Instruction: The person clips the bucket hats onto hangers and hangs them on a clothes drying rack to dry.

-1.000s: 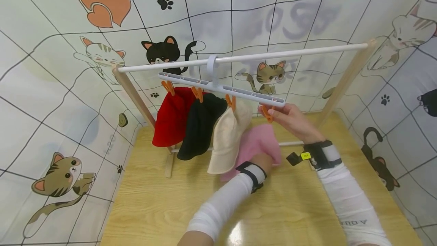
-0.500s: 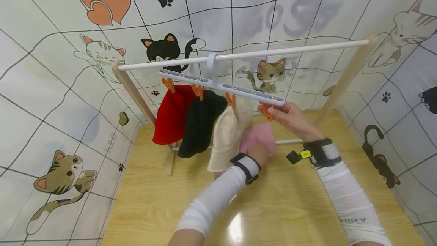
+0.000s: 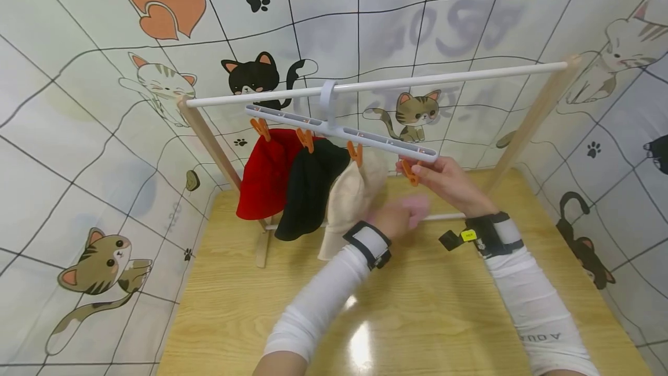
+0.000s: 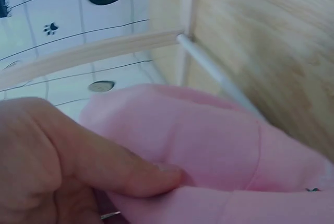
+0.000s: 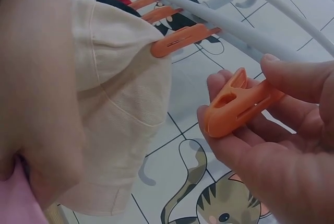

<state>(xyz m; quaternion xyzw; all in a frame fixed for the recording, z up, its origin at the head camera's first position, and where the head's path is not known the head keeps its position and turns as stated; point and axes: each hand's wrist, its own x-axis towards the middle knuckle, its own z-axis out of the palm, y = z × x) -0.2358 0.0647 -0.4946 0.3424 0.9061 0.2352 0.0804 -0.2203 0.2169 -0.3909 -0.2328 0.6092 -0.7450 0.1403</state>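
My left hand point(image 3: 395, 220) pinches a pink bucket hat point(image 4: 193, 135) between thumb and fingers, below the hanger's right part; much of the hat is hidden behind the hand in the head view. My right hand point(image 3: 451, 183) holds an orange clothes peg point(image 5: 235, 106) that hangs from the right end of the pale grey hanger point(image 3: 383, 143). The peg's tip has nothing in it. Left of it, a cream hat point(image 3: 345, 199), a black hat point(image 3: 308, 196) and a red hat point(image 3: 266, 179) each hang from an orange peg.
The hanger hooks over the white rail point(image 3: 449, 79) of a rack with wooden side posts point(image 3: 532, 118). A lower white bar point(image 3: 446, 217) runs near the wooden tabletop point(image 3: 433, 306). Walls printed with cartoon cats surround the table closely.
My left hand has risen slightly with the pink hat, which has bunched up and shows less in the head view. The right hand has stayed at the peg.
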